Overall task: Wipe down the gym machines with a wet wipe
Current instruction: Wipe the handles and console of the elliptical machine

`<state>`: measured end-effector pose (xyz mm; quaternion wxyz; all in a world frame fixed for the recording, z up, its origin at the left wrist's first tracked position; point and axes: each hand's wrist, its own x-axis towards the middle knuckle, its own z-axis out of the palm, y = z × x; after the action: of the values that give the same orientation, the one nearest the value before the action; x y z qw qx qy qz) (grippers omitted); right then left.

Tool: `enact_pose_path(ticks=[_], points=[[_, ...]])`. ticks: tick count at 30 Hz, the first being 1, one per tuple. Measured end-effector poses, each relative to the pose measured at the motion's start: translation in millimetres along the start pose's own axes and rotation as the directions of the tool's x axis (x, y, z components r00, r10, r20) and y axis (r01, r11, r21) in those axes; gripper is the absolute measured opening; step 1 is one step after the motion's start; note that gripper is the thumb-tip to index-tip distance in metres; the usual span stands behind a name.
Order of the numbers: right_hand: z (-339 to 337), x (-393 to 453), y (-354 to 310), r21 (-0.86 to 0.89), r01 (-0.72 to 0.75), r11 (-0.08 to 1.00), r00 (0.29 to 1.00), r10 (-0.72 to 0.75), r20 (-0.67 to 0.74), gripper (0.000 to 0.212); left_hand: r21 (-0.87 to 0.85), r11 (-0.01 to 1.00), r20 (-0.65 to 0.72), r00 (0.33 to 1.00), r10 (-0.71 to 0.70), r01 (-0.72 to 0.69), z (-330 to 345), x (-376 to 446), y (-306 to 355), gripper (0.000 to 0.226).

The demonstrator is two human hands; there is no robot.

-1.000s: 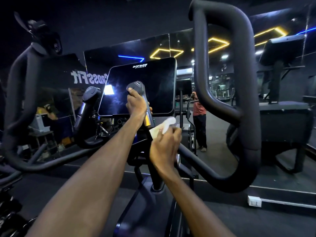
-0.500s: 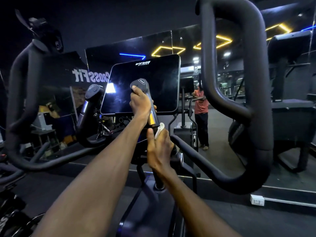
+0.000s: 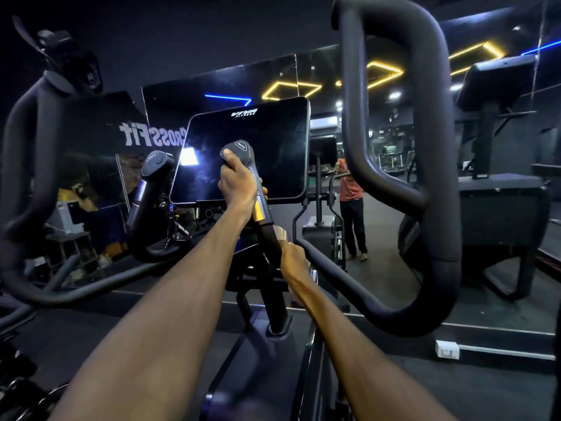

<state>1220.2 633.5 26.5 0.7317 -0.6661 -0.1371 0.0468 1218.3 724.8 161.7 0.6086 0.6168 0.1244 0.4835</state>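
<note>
I face a black elliptical machine with a dark console screen [image 3: 249, 153]. My left hand [image 3: 238, 185] grips the right inner handle [image 3: 243, 150] just below its grey cap. My right hand [image 3: 293, 258] is wrapped around the black bar [image 3: 268, 235] lower down that same handle, below the metal sensor strip [image 3: 259, 210]. A small pale bit of the wet wipe [image 3: 280, 233] shows above my right fingers; most of it is hidden inside the hand.
The left inner handle [image 3: 151, 183] stands beside the screen. Big padded moving arms rise at left [image 3: 27, 147] and right [image 3: 437, 165]. A mirror wall behind shows a person [image 3: 352, 208]. Another machine [image 3: 498, 189] stands at right.
My right hand has slid down the handle bar from beside the sensor strip, closing around the bar with the wipe. The left hand keeps its grip.
</note>
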Motion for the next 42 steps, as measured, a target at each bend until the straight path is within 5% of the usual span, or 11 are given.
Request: enact_pose_path(ticks=[7,12,16,20,24,28,33,37,42], points=[[-17.4,-28.8,-12.0,-0.255,0.205,0.945,0.95,-0.255,-0.183,0.036,0.178,0.984,-0.069,0.997,0.034,-0.021,1.2,-16.3,9.9,0.068],[-39.2,-48.6,-42.7,0.19,0.144,0.971,0.988,-0.153,0.029,0.03,0.465,0.882,-0.071,0.99,0.125,-0.078,-10.2,-48.2,4.5,0.049],[-59.1,-80.0,-77.4,0.326,0.192,0.926,0.959,-0.247,0.136,0.015,0.518,0.847,-0.15,0.963,0.223,-0.116,-15.9,-78.2,9.3,0.028],[-84.0,-97.3,-101.5,0.25,0.319,0.914,0.924,-0.359,0.133,0.027,0.374,0.891,0.116,0.966,0.23,-0.258,-6.4,-110.8,43.0,0.025],[-111.9,-109.4,-126.8,0.215,0.337,0.916,0.926,-0.364,0.098,0.027,0.137,0.973,0.413,0.904,0.113,-0.184,3.3,-147.1,75.1,0.036],[-139.9,-122.3,-151.3,0.235,0.32,0.918,0.923,-0.358,0.139,0.03,0.036,0.982,0.402,0.902,0.157,-0.187,3.7,-168.7,91.8,0.015],[-165.9,-126.1,-179.2,-0.13,0.386,0.913,0.921,-0.376,0.099,0.028,-0.063,0.992,0.42,0.899,0.126,-0.109,3.7,-172.8,109.5,0.015],[-181.0,-126.9,-198.9,-0.034,0.296,0.955,0.937,-0.283,0.204,0.015,-0.079,0.992,0.414,0.902,0.12,-0.095,10.4,-169.8,123.9,0.017],[-179.9,-111.8,-213.7,-0.117,0.392,0.912,0.919,-0.382,0.099,0.008,-0.117,0.992,0.499,0.861,0.094,-0.041,23.2,-156.0,130.7,0.008]])
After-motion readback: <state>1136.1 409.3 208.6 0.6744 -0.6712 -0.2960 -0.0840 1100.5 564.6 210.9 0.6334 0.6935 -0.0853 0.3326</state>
